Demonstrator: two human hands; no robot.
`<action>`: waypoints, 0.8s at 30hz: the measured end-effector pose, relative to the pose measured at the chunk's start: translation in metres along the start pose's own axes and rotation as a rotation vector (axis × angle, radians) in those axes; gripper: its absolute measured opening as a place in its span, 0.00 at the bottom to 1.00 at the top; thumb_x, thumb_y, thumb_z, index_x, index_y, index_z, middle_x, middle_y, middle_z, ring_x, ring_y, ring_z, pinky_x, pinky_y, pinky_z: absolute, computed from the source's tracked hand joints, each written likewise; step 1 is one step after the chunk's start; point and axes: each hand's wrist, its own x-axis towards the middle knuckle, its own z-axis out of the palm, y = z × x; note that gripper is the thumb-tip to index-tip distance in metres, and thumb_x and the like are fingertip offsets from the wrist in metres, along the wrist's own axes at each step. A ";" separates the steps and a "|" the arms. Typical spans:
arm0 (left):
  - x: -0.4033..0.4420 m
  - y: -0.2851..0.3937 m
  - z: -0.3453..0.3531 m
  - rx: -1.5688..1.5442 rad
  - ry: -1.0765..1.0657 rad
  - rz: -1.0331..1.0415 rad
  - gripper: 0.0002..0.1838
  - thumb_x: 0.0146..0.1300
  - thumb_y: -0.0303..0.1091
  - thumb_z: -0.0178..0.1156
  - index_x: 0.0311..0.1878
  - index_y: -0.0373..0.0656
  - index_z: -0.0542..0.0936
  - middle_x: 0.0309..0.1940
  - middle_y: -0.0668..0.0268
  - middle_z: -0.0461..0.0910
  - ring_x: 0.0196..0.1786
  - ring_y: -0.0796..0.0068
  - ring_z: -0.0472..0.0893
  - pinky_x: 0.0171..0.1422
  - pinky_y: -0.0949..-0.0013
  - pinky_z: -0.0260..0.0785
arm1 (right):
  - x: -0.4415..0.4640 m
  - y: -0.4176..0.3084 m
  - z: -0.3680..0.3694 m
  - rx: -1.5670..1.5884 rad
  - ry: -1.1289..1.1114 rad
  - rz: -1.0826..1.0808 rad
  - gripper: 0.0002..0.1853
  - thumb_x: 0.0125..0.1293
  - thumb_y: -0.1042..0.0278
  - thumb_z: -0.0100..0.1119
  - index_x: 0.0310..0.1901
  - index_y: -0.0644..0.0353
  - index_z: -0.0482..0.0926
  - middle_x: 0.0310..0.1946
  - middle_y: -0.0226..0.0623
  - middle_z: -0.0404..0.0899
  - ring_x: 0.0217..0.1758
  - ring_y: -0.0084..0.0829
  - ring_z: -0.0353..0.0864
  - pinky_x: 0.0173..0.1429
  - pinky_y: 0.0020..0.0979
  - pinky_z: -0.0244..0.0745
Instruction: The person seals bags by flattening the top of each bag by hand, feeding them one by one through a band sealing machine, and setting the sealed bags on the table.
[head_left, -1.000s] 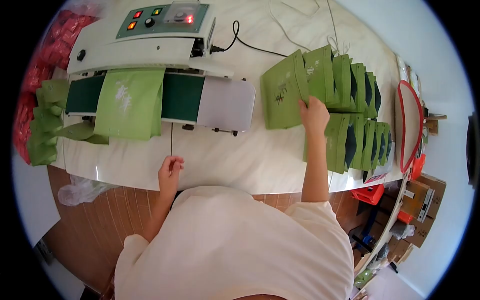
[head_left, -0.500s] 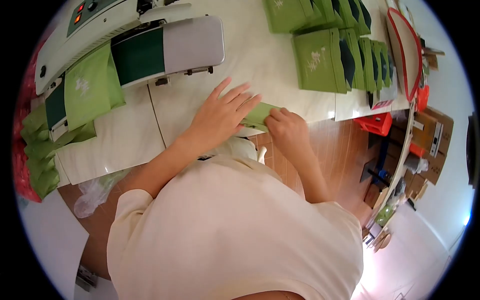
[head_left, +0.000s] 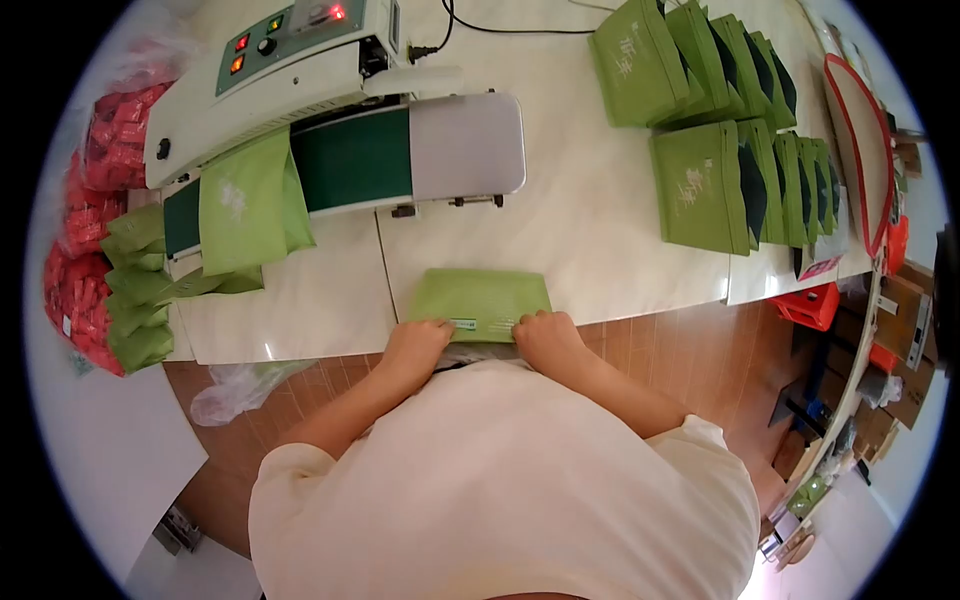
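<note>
A green pouch lies at the table's front edge, with a small label and fine print near its lower side. My left hand has its fingers closed on the pouch's near left corner. On the near right corner, my right hand grips with fingers curled. Both thumbs are mostly hidden. Beyond the hands stands a sealing machine with a dark green belt. Another green pouch with white lettering hangs over the belt's front side.
Two rows of upright, open-topped green pouches stand at the right. Green pouches pile up at the left beside bags of red packets. A red-rimmed tray-like object leans at the far right. Clear plastic hangs below the table.
My left hand, previously spread over the pouch, now grips its near left corner. The pouch's broad face has come into view between both hands. The camera view has shifted, showing more of the machine.
</note>
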 end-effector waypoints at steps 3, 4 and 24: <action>0.002 -0.019 -0.024 0.002 -0.098 -0.107 0.16 0.46 0.22 0.56 0.41 0.42 0.80 0.32 0.58 0.81 0.35 0.57 0.80 0.37 0.61 0.73 | 0.009 0.017 -0.018 0.002 0.235 -0.029 0.02 0.45 0.74 0.57 0.22 0.54 0.76 0.18 0.30 0.74 0.26 0.29 0.78 0.29 0.30 0.70; 0.006 -0.027 -0.033 -0.002 -0.090 -0.131 0.17 0.46 0.21 0.56 0.42 0.43 0.80 0.32 0.58 0.81 0.35 0.57 0.80 0.37 0.61 0.73 | 0.014 0.023 -0.030 0.004 0.245 -0.034 0.02 0.45 0.74 0.57 0.22 0.54 0.76 0.18 0.30 0.74 0.26 0.29 0.78 0.29 0.30 0.70; 0.177 -0.152 -0.106 -1.085 0.716 -0.499 0.18 0.63 0.43 0.59 0.40 0.34 0.81 0.28 0.71 0.81 0.29 0.87 0.74 0.35 0.80 0.66 | 0.168 0.169 -0.117 1.342 0.500 0.299 0.14 0.60 0.62 0.63 0.40 0.67 0.80 0.27 0.30 0.80 0.29 0.18 0.73 0.35 0.22 0.70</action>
